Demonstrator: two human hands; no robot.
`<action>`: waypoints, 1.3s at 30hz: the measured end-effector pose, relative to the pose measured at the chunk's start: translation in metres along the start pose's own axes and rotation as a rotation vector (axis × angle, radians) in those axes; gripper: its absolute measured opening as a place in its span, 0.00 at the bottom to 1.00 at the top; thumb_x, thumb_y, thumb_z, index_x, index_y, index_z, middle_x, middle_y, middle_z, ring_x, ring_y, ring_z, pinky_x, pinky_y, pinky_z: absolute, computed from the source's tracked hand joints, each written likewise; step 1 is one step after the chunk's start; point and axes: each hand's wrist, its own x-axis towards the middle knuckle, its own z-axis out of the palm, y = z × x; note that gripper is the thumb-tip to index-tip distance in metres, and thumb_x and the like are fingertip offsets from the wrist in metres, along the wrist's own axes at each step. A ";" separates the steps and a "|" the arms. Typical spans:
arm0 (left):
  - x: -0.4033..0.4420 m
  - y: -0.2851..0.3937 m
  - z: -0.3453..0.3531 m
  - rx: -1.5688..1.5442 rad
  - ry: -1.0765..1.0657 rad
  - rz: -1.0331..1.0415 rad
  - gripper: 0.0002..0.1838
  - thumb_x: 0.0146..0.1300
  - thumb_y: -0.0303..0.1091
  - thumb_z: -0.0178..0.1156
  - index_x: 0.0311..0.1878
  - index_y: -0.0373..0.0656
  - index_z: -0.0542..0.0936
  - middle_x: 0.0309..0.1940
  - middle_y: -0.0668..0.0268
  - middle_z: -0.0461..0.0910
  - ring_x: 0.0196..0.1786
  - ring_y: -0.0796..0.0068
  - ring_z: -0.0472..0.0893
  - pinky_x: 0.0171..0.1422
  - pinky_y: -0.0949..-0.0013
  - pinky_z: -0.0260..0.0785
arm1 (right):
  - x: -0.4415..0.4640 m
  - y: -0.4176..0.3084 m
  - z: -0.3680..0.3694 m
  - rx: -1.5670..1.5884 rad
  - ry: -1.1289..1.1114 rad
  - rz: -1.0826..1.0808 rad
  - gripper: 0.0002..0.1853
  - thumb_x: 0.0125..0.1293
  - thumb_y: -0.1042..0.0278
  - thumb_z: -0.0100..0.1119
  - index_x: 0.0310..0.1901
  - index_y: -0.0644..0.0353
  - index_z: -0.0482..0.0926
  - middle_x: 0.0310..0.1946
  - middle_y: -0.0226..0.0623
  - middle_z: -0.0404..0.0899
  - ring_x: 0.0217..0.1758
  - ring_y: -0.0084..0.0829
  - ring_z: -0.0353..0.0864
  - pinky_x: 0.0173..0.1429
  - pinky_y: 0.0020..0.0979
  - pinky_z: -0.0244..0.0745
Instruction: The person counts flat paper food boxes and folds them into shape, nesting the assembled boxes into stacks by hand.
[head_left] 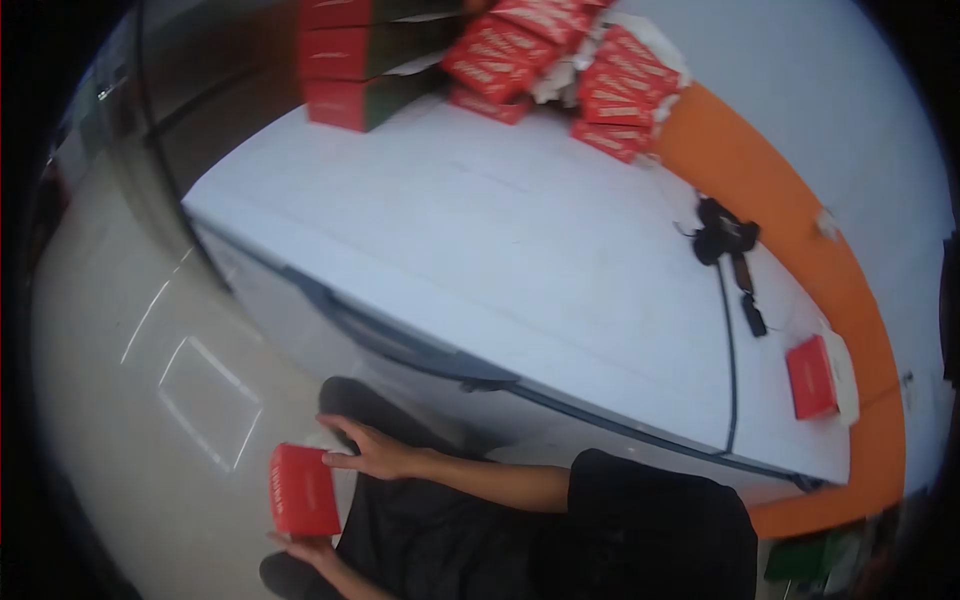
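A small red box (305, 492) with white lettering is over the floor in front of my knees, at the lower left of the head view. My left hand (308, 552) holds it at its lower edge, with part of the fingers hidden by the box. Reaching in from the other side, my right hand (372, 450) has its fingers stretched apart. Its thumb lies at the box's upper corner; whether it presses on the box I cannot tell.
Beside me stands a white table (450, 230) with an orange edge (780, 190). Large red-and-green boxes (337, 105) are stacked at its far end, near piled red boxes (500, 60). A black strapped item (722, 235) and an open red box (812, 378) lie nearer.
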 end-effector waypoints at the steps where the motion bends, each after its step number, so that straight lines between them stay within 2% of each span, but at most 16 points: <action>1: 0.009 0.004 -0.009 0.036 0.016 -0.062 0.49 0.71 0.75 0.48 0.80 0.45 0.62 0.78 0.55 0.66 0.78 0.49 0.67 0.79 0.40 0.61 | -0.016 -0.014 -0.024 0.075 -0.031 0.012 0.38 0.76 0.52 0.64 0.78 0.60 0.61 0.73 0.52 0.71 0.76 0.44 0.71 0.80 0.42 0.65; 3: -0.014 -0.005 0.017 0.120 0.025 0.069 0.48 0.70 0.75 0.50 0.80 0.47 0.62 0.77 0.55 0.67 0.78 0.45 0.67 0.77 0.38 0.62 | -0.059 -0.037 -0.064 0.226 -0.109 0.020 0.34 0.77 0.57 0.63 0.77 0.60 0.63 0.70 0.50 0.75 0.73 0.41 0.75 0.78 0.40 0.68; 6: 0.008 -0.020 0.009 0.258 -0.036 0.170 0.42 0.73 0.68 0.51 0.78 0.46 0.65 0.74 0.56 0.71 0.72 0.47 0.74 0.72 0.41 0.69 | -0.118 -0.101 -0.118 0.041 -0.102 0.047 0.29 0.77 0.62 0.63 0.74 0.60 0.68 0.64 0.46 0.80 0.68 0.36 0.79 0.74 0.37 0.72; 11: 0.023 -0.023 -0.008 0.219 -0.152 0.097 0.36 0.75 0.61 0.49 0.75 0.45 0.69 0.70 0.58 0.75 0.69 0.51 0.76 0.69 0.46 0.72 | -0.175 -0.159 -0.188 -0.306 0.066 -0.100 0.20 0.76 0.67 0.64 0.66 0.62 0.78 0.57 0.41 0.85 0.60 0.36 0.85 0.66 0.38 0.78; 16: 0.018 0.000 0.027 0.108 -0.195 0.157 0.33 0.77 0.57 0.48 0.74 0.41 0.70 0.69 0.57 0.75 0.70 0.56 0.76 0.69 0.48 0.72 | -0.157 -0.130 -0.248 -0.427 0.163 -0.086 0.14 0.75 0.69 0.63 0.58 0.62 0.83 0.50 0.41 0.87 0.47 0.31 0.88 0.51 0.31 0.82; 20: -0.057 0.051 0.139 0.099 -0.340 0.336 0.31 0.78 0.55 0.47 0.73 0.43 0.70 0.69 0.57 0.75 0.69 0.58 0.76 0.71 0.50 0.70 | -0.120 -0.132 -0.270 -0.446 0.096 0.109 0.14 0.72 0.70 0.67 0.57 0.62 0.82 0.48 0.37 0.86 0.38 0.26 0.86 0.39 0.26 0.78; 23: -0.134 0.081 0.276 0.151 -0.412 0.513 0.31 0.78 0.54 0.48 0.72 0.39 0.71 0.67 0.56 0.77 0.68 0.60 0.78 0.70 0.52 0.73 | -0.064 -0.124 -0.282 -0.684 0.008 -0.379 0.22 0.67 0.66 0.73 0.61 0.61 0.79 0.51 0.38 0.84 0.39 0.24 0.84 0.36 0.26 0.76; 24: -0.137 0.078 0.298 0.199 -0.555 0.572 0.31 0.78 0.53 0.48 0.71 0.38 0.72 0.66 0.55 0.77 0.68 0.59 0.79 0.71 0.52 0.73 | -0.051 -0.132 -0.282 -0.637 0.017 -0.275 0.37 0.63 0.63 0.78 0.70 0.59 0.70 0.65 0.43 0.75 0.48 0.28 0.83 0.42 0.28 0.79; 25: -0.145 0.074 0.320 0.257 -0.691 0.633 0.31 0.78 0.53 0.48 0.70 0.37 0.72 0.66 0.54 0.78 0.67 0.58 0.80 0.71 0.52 0.74 | -0.031 -0.116 -0.292 -0.585 0.069 -0.446 0.46 0.60 0.59 0.81 0.75 0.58 0.62 0.72 0.45 0.66 0.55 0.33 0.80 0.47 0.31 0.80; 27: -0.166 0.056 0.369 0.271 -0.880 0.363 0.29 0.78 0.51 0.50 0.66 0.34 0.77 0.61 0.52 0.81 0.64 0.61 0.82 0.72 0.56 0.73 | 0.008 -0.081 -0.324 -0.487 0.119 -0.718 0.74 0.48 0.45 0.87 0.84 0.54 0.38 0.84 0.49 0.40 0.73 0.48 0.68 0.63 0.45 0.79; 28: -0.170 0.038 0.395 0.456 -0.952 0.426 0.22 0.77 0.50 0.53 0.54 0.36 0.76 0.51 0.60 0.77 0.54 0.69 0.76 0.61 0.61 0.69 | 0.023 -0.077 -0.341 -0.470 0.176 -0.770 0.85 0.36 0.35 0.88 0.84 0.54 0.30 0.85 0.49 0.36 0.80 0.51 0.59 0.70 0.52 0.73; 30: -0.178 0.001 0.448 0.807 -1.094 0.604 0.21 0.77 0.46 0.57 0.31 0.40 0.73 0.29 0.75 0.69 0.33 0.84 0.66 0.39 0.72 0.62 | 0.029 -0.078 -0.360 -0.392 0.316 -0.708 0.84 0.40 0.37 0.88 0.84 0.53 0.29 0.85 0.52 0.34 0.85 0.53 0.49 0.80 0.57 0.58; 33: -0.169 -0.059 0.498 0.750 -1.172 0.191 0.17 0.78 0.42 0.59 0.33 0.42 0.79 0.27 0.76 0.76 0.33 0.87 0.74 0.40 0.76 0.68 | 0.002 -0.084 -0.380 -0.752 0.333 -0.735 0.75 0.49 0.48 0.84 0.84 0.54 0.31 0.85 0.56 0.39 0.87 0.54 0.45 0.84 0.57 0.46; 34: -0.162 -0.080 0.511 0.675 -1.124 0.023 0.17 0.78 0.43 0.58 0.34 0.42 0.80 0.28 0.75 0.79 0.32 0.87 0.76 0.40 0.76 0.69 | -0.009 -0.069 -0.384 -0.725 0.342 -0.625 0.75 0.50 0.48 0.85 0.84 0.55 0.32 0.83 0.55 0.49 0.87 0.50 0.48 0.85 0.55 0.44; 37: -0.105 -0.135 0.542 0.565 -1.098 -0.180 0.14 0.76 0.44 0.60 0.38 0.45 0.79 0.31 0.71 0.80 0.33 0.82 0.81 0.44 0.73 0.76 | -0.030 -0.063 -0.389 -0.375 0.295 -0.477 0.74 0.50 0.46 0.85 0.84 0.56 0.34 0.76 0.51 0.61 0.83 0.47 0.58 0.84 0.51 0.52; 39: -0.097 -0.153 0.568 0.545 -1.058 -0.156 0.12 0.77 0.44 0.60 0.43 0.44 0.80 0.32 0.70 0.81 0.36 0.80 0.82 0.47 0.72 0.78 | -0.032 -0.068 -0.371 -0.111 0.347 -0.420 0.73 0.50 0.45 0.86 0.84 0.57 0.37 0.73 0.48 0.66 0.79 0.45 0.65 0.82 0.49 0.59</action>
